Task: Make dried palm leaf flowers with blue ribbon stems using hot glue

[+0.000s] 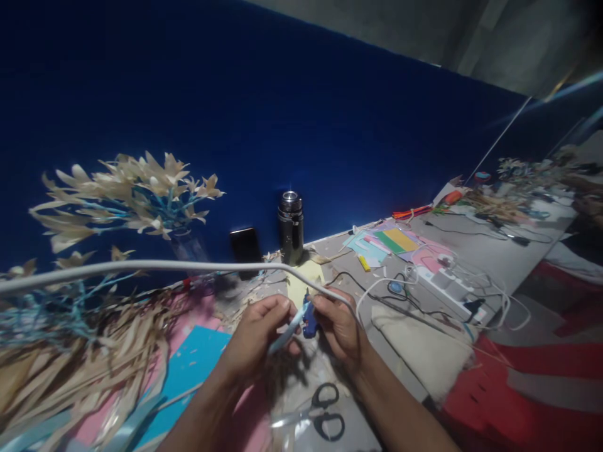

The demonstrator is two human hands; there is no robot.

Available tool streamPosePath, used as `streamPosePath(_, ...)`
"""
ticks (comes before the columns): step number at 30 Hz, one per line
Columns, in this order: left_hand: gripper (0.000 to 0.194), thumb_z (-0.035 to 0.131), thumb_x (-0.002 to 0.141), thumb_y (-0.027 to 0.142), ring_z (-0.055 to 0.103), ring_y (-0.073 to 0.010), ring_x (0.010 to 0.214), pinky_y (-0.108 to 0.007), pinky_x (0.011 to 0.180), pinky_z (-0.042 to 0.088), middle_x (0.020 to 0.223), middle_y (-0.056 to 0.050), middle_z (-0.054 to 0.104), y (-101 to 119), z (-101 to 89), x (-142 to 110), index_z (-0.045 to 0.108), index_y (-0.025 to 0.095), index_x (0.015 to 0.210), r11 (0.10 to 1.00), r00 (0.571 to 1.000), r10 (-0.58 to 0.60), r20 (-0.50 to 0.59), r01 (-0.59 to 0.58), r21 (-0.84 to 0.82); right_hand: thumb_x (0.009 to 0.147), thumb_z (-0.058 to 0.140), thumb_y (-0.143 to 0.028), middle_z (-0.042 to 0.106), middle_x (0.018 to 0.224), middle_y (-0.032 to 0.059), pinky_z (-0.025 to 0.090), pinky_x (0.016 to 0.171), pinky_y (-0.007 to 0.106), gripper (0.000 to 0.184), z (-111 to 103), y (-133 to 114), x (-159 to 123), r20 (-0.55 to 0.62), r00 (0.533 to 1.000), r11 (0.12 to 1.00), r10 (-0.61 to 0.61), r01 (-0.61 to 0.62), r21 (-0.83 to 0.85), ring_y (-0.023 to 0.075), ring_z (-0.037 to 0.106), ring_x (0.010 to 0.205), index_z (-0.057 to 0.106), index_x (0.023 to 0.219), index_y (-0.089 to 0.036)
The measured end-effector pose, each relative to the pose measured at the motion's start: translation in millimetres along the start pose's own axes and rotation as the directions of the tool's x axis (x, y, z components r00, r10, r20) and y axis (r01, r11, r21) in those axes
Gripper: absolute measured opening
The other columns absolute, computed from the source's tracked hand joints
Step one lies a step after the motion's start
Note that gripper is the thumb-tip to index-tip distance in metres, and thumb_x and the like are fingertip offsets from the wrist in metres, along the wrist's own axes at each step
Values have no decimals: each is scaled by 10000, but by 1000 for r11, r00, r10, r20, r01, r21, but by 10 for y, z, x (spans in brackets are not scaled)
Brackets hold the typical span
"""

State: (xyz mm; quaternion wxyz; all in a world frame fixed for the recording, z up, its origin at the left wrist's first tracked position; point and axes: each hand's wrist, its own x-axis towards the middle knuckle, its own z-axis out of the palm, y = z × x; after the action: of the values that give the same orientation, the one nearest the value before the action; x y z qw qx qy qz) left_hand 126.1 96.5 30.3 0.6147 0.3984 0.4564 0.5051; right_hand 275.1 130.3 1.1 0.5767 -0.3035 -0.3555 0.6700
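My left hand is closed in a pinch on a pale blue ribbon, which slants down across the fingers. Close beside it, my right hand has its fingers wrapped round a small dark blue tool with a narrow tip pointing up; its exact kind is hard to make out. Ribbon and tool meet or nearly meet between the hands. Black-handled scissors lie on the table below, between my forearms. A yellow paper lies just beyond the hands.
A white cable crosses in front at hand height. Dried flowers, a phone and a metal flask stand along the blue wall. Dry strips and blue card lie left. A power strip and cords lie right.
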Motion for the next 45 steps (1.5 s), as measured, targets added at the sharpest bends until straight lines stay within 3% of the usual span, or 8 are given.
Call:
streamPosePath(4,240,724,857,338,640,-152,506,-235,413,542,670,-64,674,-144,-23,62,710,101,820,891,915,-237,328,339,-302,587,893,-323,542,569,-35,379,492,214,327,-25,11,8,87,993,992,79,-87,94,86,449,498,603,626,-177)
streamPosePath(8,292,618,929,360,670,-178,458,-235,366,533,626,-75,683,-310,33,7,721,91,881,783,782,-189,594,484,-389,637,885,-392,478,485,-69,327,406,214,336,-73,40,19,231,968,988,98,-123,96,74,381,375,626,683,-184)
streamPosePath(15,235,802,747,338,381,-70,280,-169,286,334,430,43,516,-301,135,-58,664,148,731,858,865,-126,485,340,-385,557,931,-329,526,596,-23,329,487,213,316,-71,16,39,200,979,994,28,-48,97,83,430,521,668,607,-161)
streamPosePath(19,270,831,652,257,365,-51,369,-146,362,258,452,62,475,-158,176,-90,579,169,607,998,988,-58,146,62,-26,530,925,-301,491,603,-28,307,505,231,308,-61,12,42,145,989,997,-1,-9,73,92,379,546,646,566,-176)
streamPosePath(22,208,767,666,187,316,-44,400,-137,379,213,461,89,408,-39,194,-141,570,177,601,979,1000,18,-1,-17,202,528,922,-299,482,613,-27,311,494,232,319,-63,37,38,143,990,999,-7,1,46,94,375,546,628,546,-178)
streamPosePath(28,101,670,728,257,463,-94,317,-168,290,305,518,5,590,-60,145,-140,669,157,735,954,909,-286,303,299,2,532,946,-326,514,653,-14,333,491,224,333,-80,72,13,189,981,999,39,-45,28,94,436,556,657,571,-166)
streamPosePath(34,214,659,608,133,731,-248,706,-388,639,632,784,-128,727,-204,150,-85,713,86,809,838,817,-218,534,438,-327,586,940,-378,516,622,-21,314,447,214,314,-120,64,2,282,956,992,84,-107,70,90,442,495,709,647,-175)
streamPosePath(45,163,812,762,181,508,-59,527,-153,475,413,714,-59,629,-234,89,-57,694,79,807,782,910,-248,332,391,-486,593,940,-420,527,638,-14,398,453,233,376,-186,99,51,274,962,995,23,-49,90,106,448,522,656,646,-179)
